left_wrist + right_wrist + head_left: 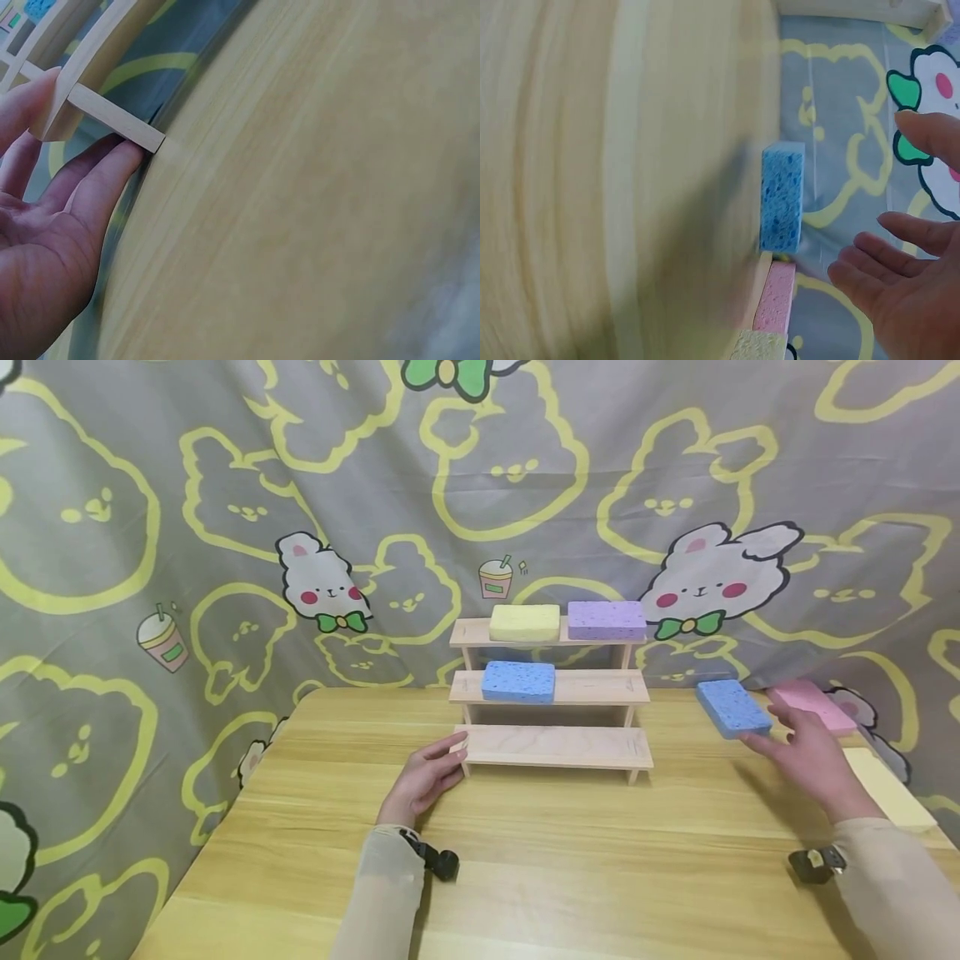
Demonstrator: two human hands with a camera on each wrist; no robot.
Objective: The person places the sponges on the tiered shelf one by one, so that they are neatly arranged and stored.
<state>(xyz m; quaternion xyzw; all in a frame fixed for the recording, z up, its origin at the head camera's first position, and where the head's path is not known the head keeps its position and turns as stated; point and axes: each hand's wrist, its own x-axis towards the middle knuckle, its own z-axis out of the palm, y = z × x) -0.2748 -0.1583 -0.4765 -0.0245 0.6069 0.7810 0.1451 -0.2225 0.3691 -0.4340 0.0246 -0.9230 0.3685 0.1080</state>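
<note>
Blue sponge (733, 708), likely light and soft, best pinched by its long sides
Right hand (810, 758) grasps nothing near it; left hand (422, 779) holds the wooden rack (551, 743).

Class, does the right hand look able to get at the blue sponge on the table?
Probably yes: the right hand hovers nearby, open, and nothing visible lies between it and the blue sponge.
</note>
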